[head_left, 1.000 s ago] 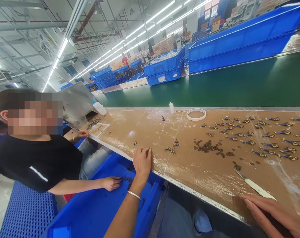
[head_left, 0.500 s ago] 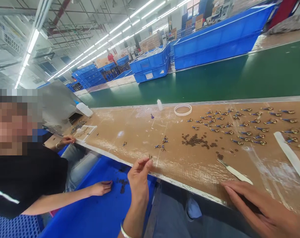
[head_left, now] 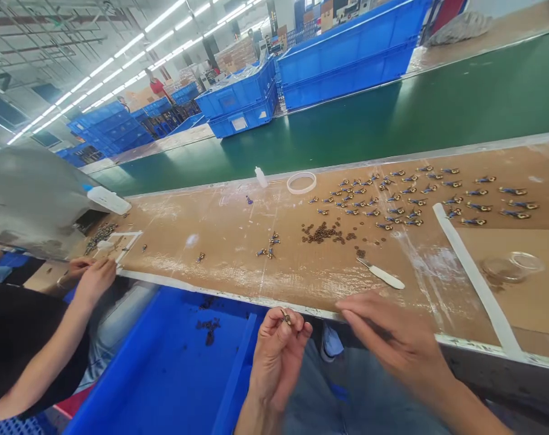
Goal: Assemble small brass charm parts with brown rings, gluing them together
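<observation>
A small figurine [head_left: 285, 316], mostly covered by fingers, is pinched between thumb and fingertips of my left hand [head_left: 279, 350], just off the table's front edge. My right hand [head_left: 394, 341] is a little to the right, slightly smeared by motion. Its thumb and forefinger press together, and anything between them is too small to see. Beyond my hands lies a pile of small brown discs [head_left: 322, 233]. Several blue and gold figurines [head_left: 394, 210] lie in rows behind it, and a small cluster of figurines [head_left: 270, 244] is to the left. A knife with a white handle [head_left: 385, 277] rests nearby.
A roll of tape [head_left: 301, 183] and a small white bottle [head_left: 260, 177] stand at the back. A white strip [head_left: 473, 275] and a clear round container [head_left: 512, 267] are to the right. At left, a co-worker's hand [head_left: 97, 278] is over the table, beside a blue bin [head_left: 174, 368].
My left hand has drawn back from the table with the figurine, and my right hand has come closer to it. The co-worker's lower hand has risen from the bin to the table. The view has shifted right.
</observation>
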`<state>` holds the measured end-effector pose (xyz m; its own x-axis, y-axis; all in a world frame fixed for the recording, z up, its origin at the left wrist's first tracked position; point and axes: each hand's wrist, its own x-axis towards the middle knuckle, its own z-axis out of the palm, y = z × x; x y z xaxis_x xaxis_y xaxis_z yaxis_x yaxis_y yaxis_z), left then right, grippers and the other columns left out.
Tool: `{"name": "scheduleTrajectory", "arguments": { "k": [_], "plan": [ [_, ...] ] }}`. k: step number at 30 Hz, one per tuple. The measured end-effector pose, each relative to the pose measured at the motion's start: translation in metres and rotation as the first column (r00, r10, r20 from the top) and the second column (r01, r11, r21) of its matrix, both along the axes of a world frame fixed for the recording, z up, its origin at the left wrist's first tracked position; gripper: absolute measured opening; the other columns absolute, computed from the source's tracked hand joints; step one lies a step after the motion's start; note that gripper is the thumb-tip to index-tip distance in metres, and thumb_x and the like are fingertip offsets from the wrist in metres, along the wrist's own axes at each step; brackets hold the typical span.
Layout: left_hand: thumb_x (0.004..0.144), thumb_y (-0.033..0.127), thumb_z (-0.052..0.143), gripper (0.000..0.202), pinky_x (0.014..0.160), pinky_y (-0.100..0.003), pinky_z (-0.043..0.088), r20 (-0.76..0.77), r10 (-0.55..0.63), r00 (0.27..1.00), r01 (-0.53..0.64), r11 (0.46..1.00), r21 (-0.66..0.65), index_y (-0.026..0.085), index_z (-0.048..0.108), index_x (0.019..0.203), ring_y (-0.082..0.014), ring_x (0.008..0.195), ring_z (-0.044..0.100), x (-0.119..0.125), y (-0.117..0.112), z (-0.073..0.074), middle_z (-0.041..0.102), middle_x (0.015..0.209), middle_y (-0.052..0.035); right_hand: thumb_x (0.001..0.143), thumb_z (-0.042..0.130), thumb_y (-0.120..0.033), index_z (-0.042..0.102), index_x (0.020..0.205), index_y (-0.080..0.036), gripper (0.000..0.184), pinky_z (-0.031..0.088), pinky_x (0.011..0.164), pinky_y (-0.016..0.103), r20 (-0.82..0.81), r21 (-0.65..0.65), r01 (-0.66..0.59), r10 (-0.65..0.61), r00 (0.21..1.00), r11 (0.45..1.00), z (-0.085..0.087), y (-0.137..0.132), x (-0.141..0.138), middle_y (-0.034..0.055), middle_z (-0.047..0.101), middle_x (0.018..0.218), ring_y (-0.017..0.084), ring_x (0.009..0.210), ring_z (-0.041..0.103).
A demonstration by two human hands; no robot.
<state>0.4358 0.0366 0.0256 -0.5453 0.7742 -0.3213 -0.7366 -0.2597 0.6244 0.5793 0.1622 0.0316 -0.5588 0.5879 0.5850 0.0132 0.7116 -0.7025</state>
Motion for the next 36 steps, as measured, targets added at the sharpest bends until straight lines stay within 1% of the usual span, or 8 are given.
{"name": "scheduleTrajectory", "arguments": {
  "k": [5,15,18,21,23,27,33,36],
  "plan": [
    [0.061,0.018,0.089,0.023,0.075,-0.023,0.057,0.102,-0.030,0.994,0.031,0.999,-0.012,0.020,0.073,0.076,-0.0080,0.070,0.063,0.007,0.000,0.001,0.066,0.071,0.0028,0.090,0.056,-0.012,0.068,0.097,-0.022,0.017,0.055,0.072,0.023,-0.086,-0.072,-0.128,0.122,0.989,0.989,0.017,-0.020,-0.024,0.0020,0.072,0.086,0.013,0.079,0.067],
    [0.060,0.017,0.090,0.023,0.071,-0.017,0.056,0.082,-0.040,0.996,0.045,0.998,-0.051,0.020,0.075,0.076,-0.0084,0.072,0.067,0.009,-0.003,0.005,0.071,0.075,0.0012,0.091,0.059,-0.014,0.069,0.099,-0.019,0.015,0.053,0.070,0.027,-0.092,-0.123,-0.189,0.179,0.980,0.974,0.015,-0.026,-0.032,0.0028,0.070,0.087,0.014,0.078,0.064],
    [0.058,0.020,0.090,0.023,0.069,-0.016,0.056,-0.004,-0.011,1.000,0.010,0.994,-0.110,0.020,0.075,0.076,-0.0088,0.072,0.068,0.009,-0.003,0.007,0.073,0.076,0.0007,0.091,0.059,-0.014,0.069,0.101,-0.021,0.015,0.053,0.072,0.026,-0.090,-0.141,-0.184,0.173,0.981,0.973,0.013,-0.027,-0.031,0.0026,0.070,0.090,0.013,0.080,0.065],
    [0.061,0.023,0.089,0.020,0.071,-0.016,0.055,-0.261,0.014,0.965,-0.072,0.974,-0.214,0.020,0.076,0.076,-0.0099,0.072,0.069,0.008,-0.003,0.010,0.075,0.076,-0.0009,0.090,0.060,-0.013,0.070,0.101,-0.022,0.017,0.053,0.072,0.024,-0.084,-0.225,-0.193,0.178,0.980,0.955,0.009,-0.024,-0.029,0.0016,0.071,0.089,0.012,0.081,0.066],
    [0.065,0.021,0.086,0.016,0.072,-0.018,0.056,-0.495,0.012,0.869,-0.156,0.955,-0.251,0.020,0.077,0.078,-0.0118,0.075,0.069,0.008,-0.004,0.014,0.075,0.078,-0.0016,0.089,0.061,-0.013,0.071,0.100,-0.023,0.018,0.053,0.071,0.022,-0.069,-0.301,-0.210,0.198,0.978,0.930,0.007,-0.023,-0.027,0.0006,0.071,0.087,0.012,0.080,0.066],
    [0.073,0.014,0.078,0.015,0.074,-0.022,0.056,-0.834,-0.014,0.552,-0.259,0.948,-0.187,0.024,0.077,0.084,-0.0135,0.080,0.066,0.010,-0.008,0.022,0.073,0.082,0.0004,0.089,0.061,-0.013,0.073,0.098,-0.024,0.019,0.053,0.072,0.021,-0.060,-0.405,-0.233,0.229,0.972,0.884,0.005,-0.020,-0.023,0.0001,0.071,0.087,0.011,0.080,0.067],
    [0.077,0.005,0.071,0.030,0.086,-0.030,0.052,-0.987,-0.031,0.160,-0.285,0.955,-0.076,0.028,0.073,0.096,-0.0152,0.085,0.065,0.013,-0.014,0.023,0.073,0.087,0.0020,0.090,0.060,-0.018,0.074,0.095,-0.024,0.016,0.054,0.072,0.022,-0.081,-0.471,-0.253,0.244,0.966,0.845,0.007,-0.020,-0.021,0.0006,0.072,0.087,0.012,0.080,0.068],
    [0.077,0.002,0.068,0.034,0.092,-0.036,0.050,-0.999,-0.030,0.013,-0.251,0.967,-0.033,0.027,0.072,0.099,-0.0161,0.083,0.066,0.012,-0.014,0.025,0.073,0.087,0.0015,0.090,0.061,-0.018,0.074,0.095,-0.024,0.016,0.054,0.072,0.021,-0.094,-0.480,-0.262,0.248,0.964,0.837,0.008,-0.019,-0.020,0.0005,0.072,0.086,0.012,0.079,0.068]
  ]
}}
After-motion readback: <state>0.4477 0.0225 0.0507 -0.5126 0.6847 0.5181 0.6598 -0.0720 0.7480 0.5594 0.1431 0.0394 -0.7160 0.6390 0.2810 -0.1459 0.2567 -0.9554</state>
